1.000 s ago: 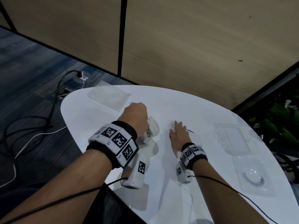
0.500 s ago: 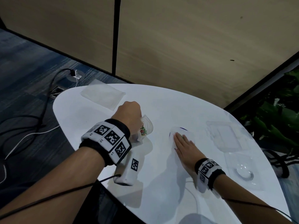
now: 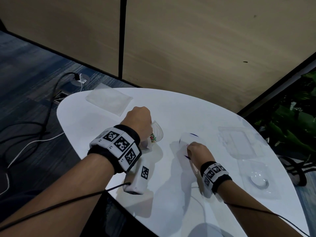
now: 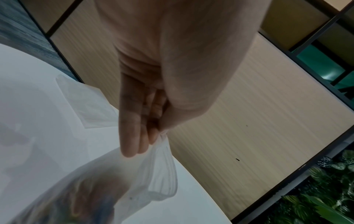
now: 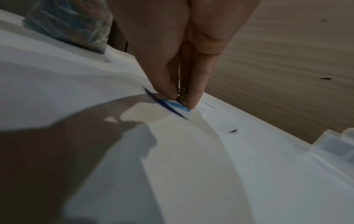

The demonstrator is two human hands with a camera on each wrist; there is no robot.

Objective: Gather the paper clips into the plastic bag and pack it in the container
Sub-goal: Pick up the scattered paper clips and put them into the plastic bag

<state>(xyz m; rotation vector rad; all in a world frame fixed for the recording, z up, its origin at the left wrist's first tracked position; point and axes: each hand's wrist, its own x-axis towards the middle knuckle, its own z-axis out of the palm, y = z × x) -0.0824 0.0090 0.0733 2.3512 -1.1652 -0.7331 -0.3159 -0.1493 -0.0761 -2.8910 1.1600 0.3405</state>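
Note:
My left hand [image 3: 138, 120] grips the gathered neck of a clear plastic bag [image 3: 157, 132] that rests on the white table [image 3: 179, 106]; coloured paper clips [image 3: 153, 138] lie inside it. In the left wrist view the fingers [image 4: 142, 136] pinch the bag [image 4: 159, 178] at its top. My right hand [image 3: 189, 146] is to the right of the bag, fingers curled down onto the table. In the right wrist view its thumb and fingers pinch a few paper clips [image 5: 182, 94] over a blue mark [image 5: 172, 105]. The clear container [image 3: 236, 142] lies further right.
A flat stack of clear plastic bags [image 3: 109, 100] lies at the table's far left. A second clear tray [image 3: 259, 181] with a round dimple sits near the right edge. Cables [image 3: 34, 144] run over the floor on the left; plants [image 3: 294, 124] stand on the right.
My right hand drew back toward me and went from lying flat on the table to curled fingers pinching clips. The left hand kept hold of the bag.

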